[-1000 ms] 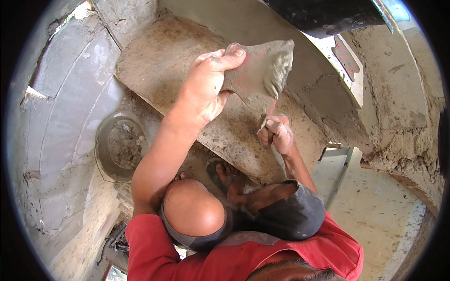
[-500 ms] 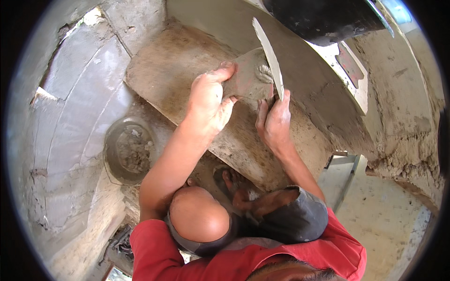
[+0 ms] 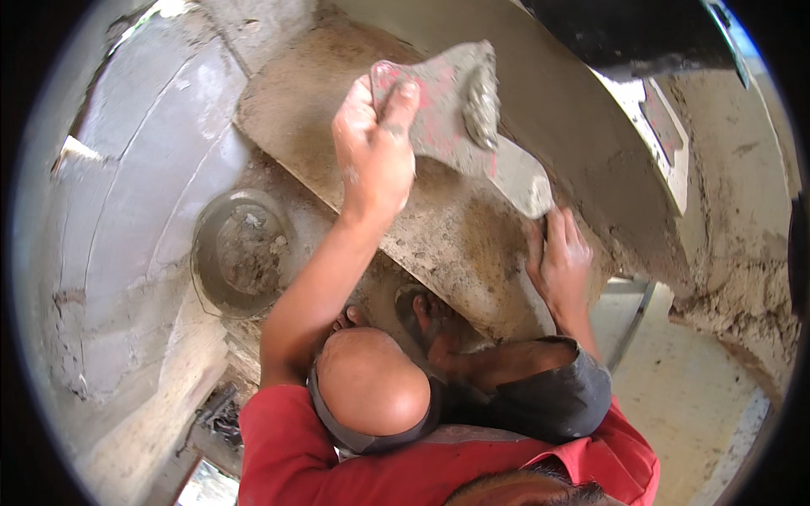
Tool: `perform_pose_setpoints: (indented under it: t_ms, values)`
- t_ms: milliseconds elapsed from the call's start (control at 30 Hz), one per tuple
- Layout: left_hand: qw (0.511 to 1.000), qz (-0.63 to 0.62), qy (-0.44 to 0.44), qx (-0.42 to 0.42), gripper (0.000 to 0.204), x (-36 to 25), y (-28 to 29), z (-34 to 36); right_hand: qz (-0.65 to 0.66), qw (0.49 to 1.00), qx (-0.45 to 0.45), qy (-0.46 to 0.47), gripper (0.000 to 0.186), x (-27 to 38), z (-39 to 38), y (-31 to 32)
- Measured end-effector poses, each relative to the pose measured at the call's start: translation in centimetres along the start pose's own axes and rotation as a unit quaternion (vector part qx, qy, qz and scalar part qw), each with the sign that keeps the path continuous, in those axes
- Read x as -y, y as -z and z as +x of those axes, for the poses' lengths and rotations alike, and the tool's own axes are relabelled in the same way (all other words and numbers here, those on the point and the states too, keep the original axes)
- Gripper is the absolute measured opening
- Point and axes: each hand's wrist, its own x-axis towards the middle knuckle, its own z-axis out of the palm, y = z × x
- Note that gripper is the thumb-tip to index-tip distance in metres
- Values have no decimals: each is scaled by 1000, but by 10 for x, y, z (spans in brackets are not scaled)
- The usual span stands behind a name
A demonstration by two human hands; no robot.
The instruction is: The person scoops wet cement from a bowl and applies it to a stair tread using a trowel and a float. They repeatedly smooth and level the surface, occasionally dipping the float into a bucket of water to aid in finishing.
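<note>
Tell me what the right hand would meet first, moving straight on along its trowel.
Most likely the mortar-smeared plate in the left hand: the right hand holds the trowel pointing up-left at it. Their edges meet in view, but depth leaves contact unclear.

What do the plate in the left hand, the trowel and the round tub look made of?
Plate: plastic or painted sheet, matte; pinkish-red patches show through grey smears.
Trowel: likely metal, from its thin, flat blade; grey paste hides much of its finish.
Tub: perhaps plastic or rubber, dull grey; caked residue leaves it open.
</note>
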Motion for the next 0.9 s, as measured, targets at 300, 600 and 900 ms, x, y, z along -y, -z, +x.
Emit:
perform_pose_setpoints:
  t_ms: [300, 600, 900]
  values:
    - [997, -68, 24, -35, 7, 21, 13, 5, 28, 997, -64, -37, 35, -8, -13, 0]
    - [994, 108, 21, -21, 19, 40, 29, -21, 25, 1000, -9, 17, 38, 7, -4, -5]
    - [986, 167, -10, 3, 23, 50, 30, -18, 14, 997, -74, 9, 33, 14, 22, -38]
